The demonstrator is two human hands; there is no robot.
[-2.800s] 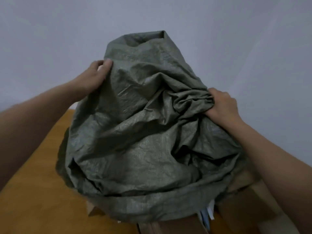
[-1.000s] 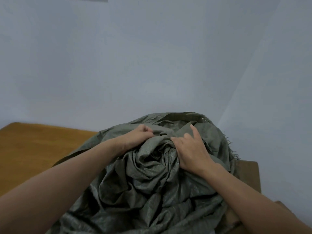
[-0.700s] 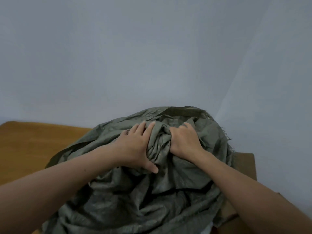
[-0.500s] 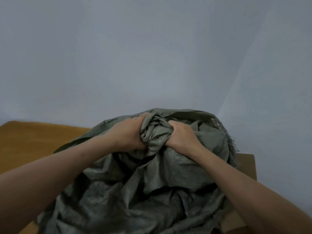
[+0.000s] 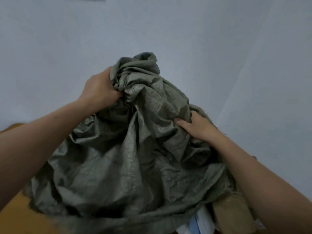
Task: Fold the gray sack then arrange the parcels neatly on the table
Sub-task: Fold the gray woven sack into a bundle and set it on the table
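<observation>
Now the gray sack (image 5: pixel 135 157) hangs from my left fist, long axis running down the frame.
My left hand (image 5: pixel 99 88), upper centre, is clenched round the gathered end; my right hand (image 5: pixel 200 127) sits lower on the right flank, fingers (image 5: pixel 182 122) curled into a fold; the cloth falls from the fist to the hem at the lower edge, draped over the parcels (image 5: pixel 231 215) at lower right, the counter (image 5: pixel 15 215) showing at lower left; I judge the right hand, nearer the loose edge, should find the corner opposite.
</observation>
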